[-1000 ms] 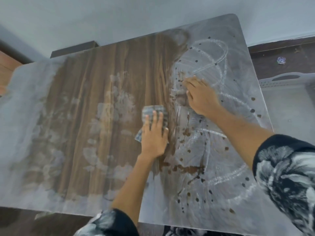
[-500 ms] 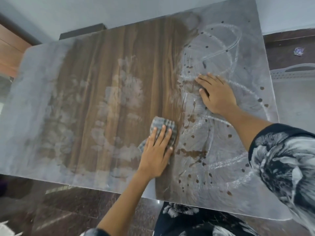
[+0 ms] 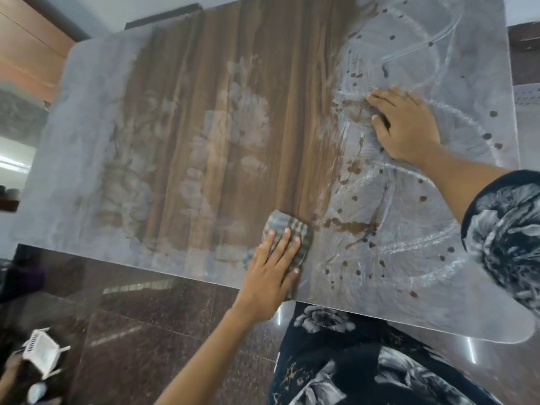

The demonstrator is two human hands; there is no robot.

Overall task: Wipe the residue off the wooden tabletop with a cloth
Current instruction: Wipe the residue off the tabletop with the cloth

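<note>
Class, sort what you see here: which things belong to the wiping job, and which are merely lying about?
Part of the job:
cloth under the left hand
wooden tabletop
grey residue
right hand resting flat on the table

Just lying about:
small white plastic item on the floor

the tabletop (image 3: 263,83) showed brown wood grain in long dark and light streaks down its middle. a pale grey-white residue (image 3: 84,127) clouded its left side and lay in blotchy patches over the centre. the right side was grey too, marked with white swirling arcs (image 3: 438,247) and scattered dark brown dots and smears. the cloth (image 3: 289,226) was grey-blue with a darker check. the sleeve (image 3: 508,229) was black with a white and grey flower print. the floor (image 3: 146,325) was dark reddish-brown, speckled and glossy.
</note>
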